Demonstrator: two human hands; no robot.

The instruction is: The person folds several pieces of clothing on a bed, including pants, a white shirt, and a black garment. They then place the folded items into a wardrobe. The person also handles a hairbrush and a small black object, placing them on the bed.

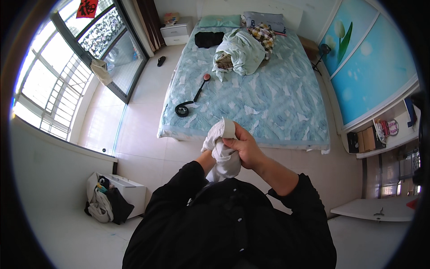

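Note:
In front of my chest, near the foot of the bed, I hold up a bunched off-white cloth garment (224,154). A thick folded band runs along its top, and its exact kind does not show. My right hand (245,147) is closed on the garment's right side, with the thumb lying across the front. On the other side my left hand (205,159) goes in behind or inside the cloth. Its wrist shows, but the fabric covers its fingers.
Ahead stands a bed (286,112) with a blue leaf-patterned sheet. On it lie a black belt-like strap (182,109), a long-handled round-headed thing (206,78), a pale green heap of bedding (244,54) and black cloth (208,39). Clothes (99,201) hang over a white box (130,190) at left.

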